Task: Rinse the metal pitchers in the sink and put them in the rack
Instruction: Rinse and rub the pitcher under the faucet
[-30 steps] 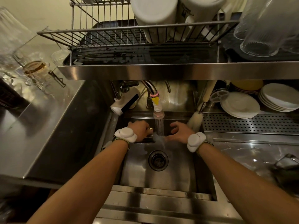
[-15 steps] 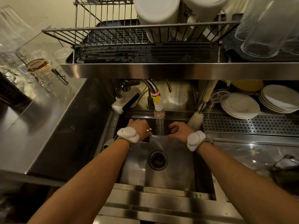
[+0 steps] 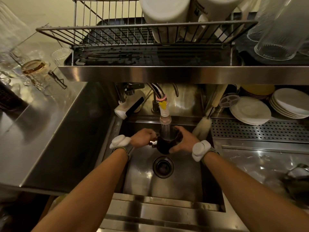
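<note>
Both hands [image 3: 184,142] clasp pitcher [image 3: 164,145] under faucet [image 3: 164,113].

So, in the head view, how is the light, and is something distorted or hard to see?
Head view: dim, warm light; the pitcher between the left hand and right hand reads only as a dark shape; glare streaks the counter; wide-angle lens bends the shelf edge and stretches the forearms; the glasses at the right corner look soft.

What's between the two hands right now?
The metal pitcher, upright under the running faucet, held by the left hand and right hand; head view.
</note>
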Demonstrator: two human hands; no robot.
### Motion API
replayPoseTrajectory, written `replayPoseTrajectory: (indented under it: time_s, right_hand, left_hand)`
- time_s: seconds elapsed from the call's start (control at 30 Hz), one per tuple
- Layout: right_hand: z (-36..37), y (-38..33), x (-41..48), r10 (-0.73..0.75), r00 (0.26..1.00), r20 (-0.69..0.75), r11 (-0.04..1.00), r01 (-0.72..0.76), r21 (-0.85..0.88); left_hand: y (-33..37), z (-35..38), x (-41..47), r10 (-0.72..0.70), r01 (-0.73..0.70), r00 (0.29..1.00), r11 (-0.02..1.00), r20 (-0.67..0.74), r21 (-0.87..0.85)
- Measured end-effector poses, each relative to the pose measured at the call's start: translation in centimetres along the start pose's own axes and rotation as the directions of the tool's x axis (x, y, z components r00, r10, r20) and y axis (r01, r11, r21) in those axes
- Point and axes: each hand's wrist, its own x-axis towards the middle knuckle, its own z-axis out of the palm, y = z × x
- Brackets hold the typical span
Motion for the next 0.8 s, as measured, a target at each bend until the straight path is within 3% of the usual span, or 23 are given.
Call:
replayPoseTrajectory:
  time_s: [0.17,0.43,0.57,0.73,0.8]
  right_hand:
    - [0.5,-0.9,0.7,-0.05,0.994,-0.101,0.983,0.067,0.172]
    - [2.4,-0.8,1.2,-0.021,0.985,-0.171,0.965,0.065,0.256]
    - [2.3,-1.1,1.0,-0.012,0.983,-0.183,0.977,0.051,0.209]
    - [2.3,-1.1,0.6,0.013,0.95,-0.312,0.96,0.075,0.269]
    - [2.6,-1.5,0.6,-0.007,0.973,-0.231,0.974,0.058,0.217]
  left_hand:
    - [-0.2,-0.5,0.1,-0.026,0.035,0.998,0.982,0.049,-0.184]
    - [-0.2,-0.6,-0.2,-0.029,0.041,0.998,0.968,0.052,-0.246]
    - [-0.2,-1.2,-0.3,-0.011,0.009,1.0,0.995,-0.022,-0.104]
    - [-1.5,-2.5,-0.4,-0.07,0.098,0.993,0.941,-0.098,0.324]
    - [-1.6,-2.5,-0.4,-0.073,0.111,0.991,0.922,-0.113,0.372]
